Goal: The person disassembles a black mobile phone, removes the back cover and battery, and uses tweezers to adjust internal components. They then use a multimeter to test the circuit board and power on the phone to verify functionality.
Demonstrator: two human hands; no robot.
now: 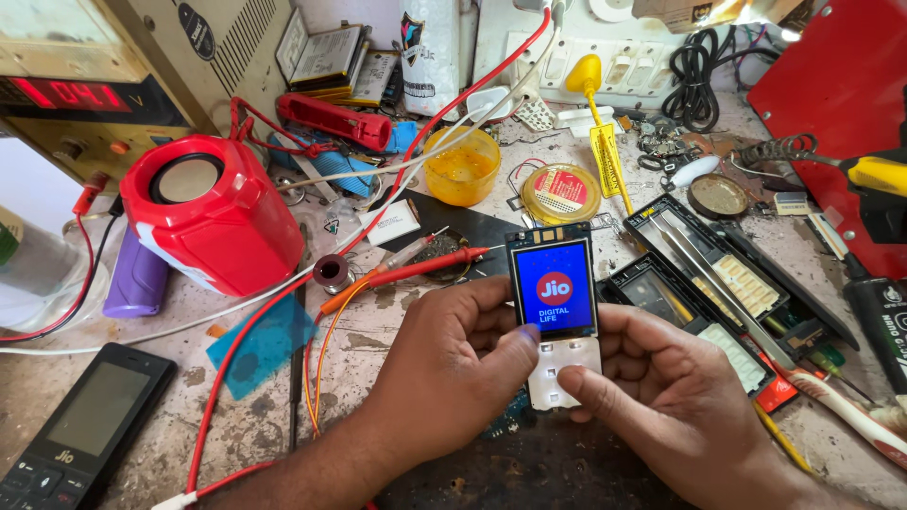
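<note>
your workbench (397, 326) fills the view, scuffed and crowded, and its edges run out of frame on every side. at the upper left the beige power supply (113, 57) is cut off by the frame, only part of its red readout showing. below it sits the red speaker (213, 212), whole and plain to see, with a purple cylinder (137, 279) half hidden behind it. the red panel (841, 94) at the upper right is cropped too. at the lower left a black keypad phone (80, 425) lies with its bottom end cut off.

your left hand (449, 364) and right hand (661, 382) meet low in the middle; both wrists leave the picture at the bottom. between them you hold the stripped phone board (557, 312), upright and lifted above the bench, its blue screen lit and a pale keypad sheet below. your left thumb lies on the board's lower left edge just under the screen, the other left fingers curled behind it, out of sight. your right thumb presses the bottom of the keypad sheet, and the right fingers wrap the right edge and back. both hands are closed on the board.

right of it lie the open black phone housings (718, 274), partly covered by metal tweezers. behind the board a red probe (425, 266) points toward it, its tip hard to make out. farther back stands a yellow cup (461, 168), and a round tin (560, 192).
</note>
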